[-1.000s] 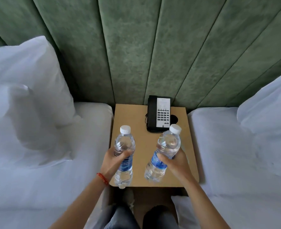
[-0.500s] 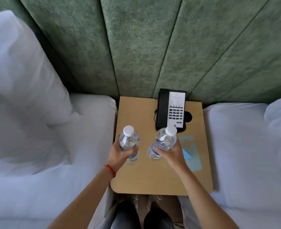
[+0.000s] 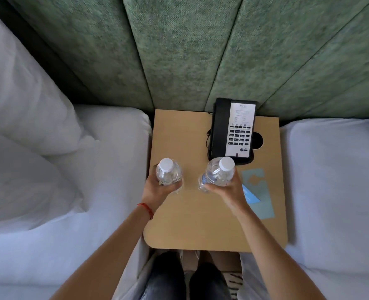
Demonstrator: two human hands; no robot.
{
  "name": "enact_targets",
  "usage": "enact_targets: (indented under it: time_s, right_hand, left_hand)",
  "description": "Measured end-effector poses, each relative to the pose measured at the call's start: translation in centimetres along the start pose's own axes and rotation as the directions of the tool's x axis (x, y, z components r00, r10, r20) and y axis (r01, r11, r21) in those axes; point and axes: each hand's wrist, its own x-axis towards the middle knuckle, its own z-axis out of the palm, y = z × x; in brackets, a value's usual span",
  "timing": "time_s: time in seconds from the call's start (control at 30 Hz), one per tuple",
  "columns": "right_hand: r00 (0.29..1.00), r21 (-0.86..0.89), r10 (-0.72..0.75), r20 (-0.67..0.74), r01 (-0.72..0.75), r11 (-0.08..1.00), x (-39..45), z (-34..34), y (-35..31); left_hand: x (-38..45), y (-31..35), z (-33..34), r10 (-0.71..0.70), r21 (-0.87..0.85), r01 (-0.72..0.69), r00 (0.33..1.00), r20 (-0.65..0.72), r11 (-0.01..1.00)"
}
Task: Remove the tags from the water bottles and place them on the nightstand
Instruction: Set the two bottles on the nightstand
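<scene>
Left bed (image 3: 71, 213) and pillow (image 3: 23, 100) lay beside the tabletop (image 3: 201, 224).

Left hand (image 3: 157, 191) was grasping the left bottle (image 3: 168, 173), fingers curled round its body, at the tabletop's left edge. Whether its base touched the surface could not be told. Risk: so near the edge, a release off-centre could tip it toward the bed gap.

Right hand (image 3: 229, 191) was grasping the right bottle (image 3: 218, 173), which leaned far-right, cap just beside the near end of the phone (image 3: 233, 128). Risk: set down tilted, it could fall against the phone or roll; a push farther back could knock the handset or snag the cord.

Right of that hand, two tags (image 3: 259, 191) lay flat on the tabletop, partly under the wrist. Risk: the withdrawing wrist could sweep them off the right edge onto the right bed (image 3: 331, 180).

No tag showed on either bottle neck; removal judged done, placing in progress.
</scene>
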Motion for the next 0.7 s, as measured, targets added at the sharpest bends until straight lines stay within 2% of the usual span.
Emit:
enact_targets:
  time_s: [0.47,0.7]
  right_hand:
    - [0.997,-0.086,0.075,0.033,-0.072,0.994,0.7,-0.4,3.6]
    - [0.998,-0.168,0.054,0.044,-0.046,0.985,0.0,-0.8,4.2]
  left_hand:
    - [0.8,-2.0,0.6,-0.020,-0.034,0.021,0.999,0.032,0.999]
    - [0.0,-3.0,0.6,-0.004,0.048,0.000,0.996,0.084,0.999]
